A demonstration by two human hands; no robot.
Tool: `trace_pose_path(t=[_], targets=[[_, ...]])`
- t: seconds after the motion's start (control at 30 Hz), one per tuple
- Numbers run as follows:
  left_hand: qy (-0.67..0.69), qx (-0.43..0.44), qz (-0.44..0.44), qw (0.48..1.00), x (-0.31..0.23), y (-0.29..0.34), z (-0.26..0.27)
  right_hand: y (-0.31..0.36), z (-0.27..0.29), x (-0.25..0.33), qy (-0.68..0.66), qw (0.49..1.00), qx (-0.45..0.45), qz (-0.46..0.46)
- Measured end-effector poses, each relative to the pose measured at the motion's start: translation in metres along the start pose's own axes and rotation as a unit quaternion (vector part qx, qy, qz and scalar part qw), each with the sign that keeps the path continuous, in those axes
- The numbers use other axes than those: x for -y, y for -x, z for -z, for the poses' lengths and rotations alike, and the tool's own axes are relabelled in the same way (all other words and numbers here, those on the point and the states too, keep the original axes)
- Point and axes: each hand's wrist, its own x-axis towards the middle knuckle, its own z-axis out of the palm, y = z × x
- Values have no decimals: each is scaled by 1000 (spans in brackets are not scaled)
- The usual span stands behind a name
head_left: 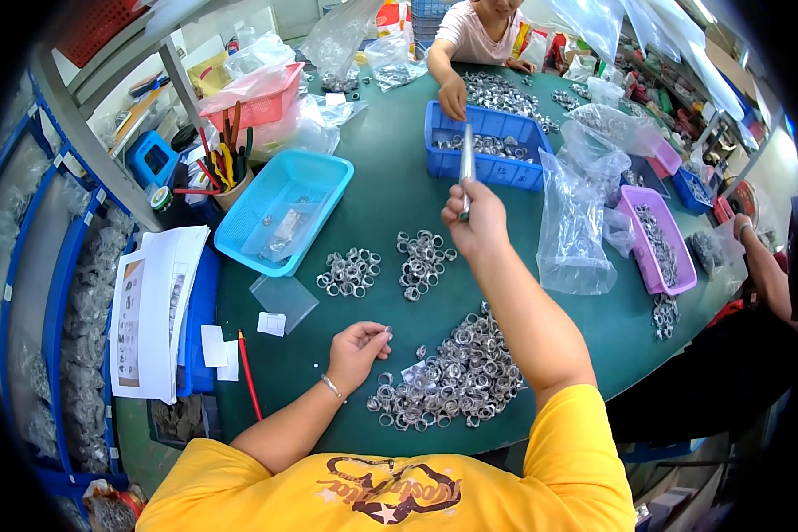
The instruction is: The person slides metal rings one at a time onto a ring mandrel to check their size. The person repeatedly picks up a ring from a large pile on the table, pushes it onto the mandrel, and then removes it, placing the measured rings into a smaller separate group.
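My right hand (477, 220) is stretched out over the middle of the green table, closed round the lower end of a tapered silver ring mandrel (467, 160). The rod points away from me, in front of the blue bin (496, 179). Low over the table, my left hand (356, 355) pinches a small silver ring (387, 331) between thumb and fingertips. A large heap of metal rings (457, 381) lies close to my body, right of that hand. Two smaller piles, a left ring pile (349, 272) and a right ring pile (423, 264), sit farther off.
A co-worker's hand (453, 96) reaches to the blue bin's far edge. Left stand a turquoise basket (337, 191), papers (155, 310) and a red pencil (250, 377). Clear plastic bags (576, 239) and a purple basket (683, 257) lie right; another person's arm (762, 266) is beyond.
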Motion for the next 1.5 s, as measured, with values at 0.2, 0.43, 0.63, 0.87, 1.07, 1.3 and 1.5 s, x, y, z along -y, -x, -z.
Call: trace_pose_path(t=[0.2, 0.43, 0.63, 0.87, 1.07, 1.3, 1.5], targets=[[-2, 10, -40, 999, 8, -3, 3, 81, 19, -18, 232, 963, 124, -52], [212, 22, 41, 976, -6, -3, 19, 186, 80, -24, 402, 901, 156, -48], [410, 72, 94, 904, -11, -2, 31, 244, 133, -28, 509, 853, 102, 54], [408, 140, 61, 900, -27, 12, 24, 255, 128, -29, 629, 721, 226, 182], [218, 194, 43, 955, -34, 39, 9, 253, 121, -31, 643, 674, 261, 255], [197, 231, 5, 953, -31, 39, 13, 253, 125, -30, 657, 653, 268, 263], [191, 240, 9, 952, -36, 38, 13, 255, 128, -28, 591, 750, 262, 143]])
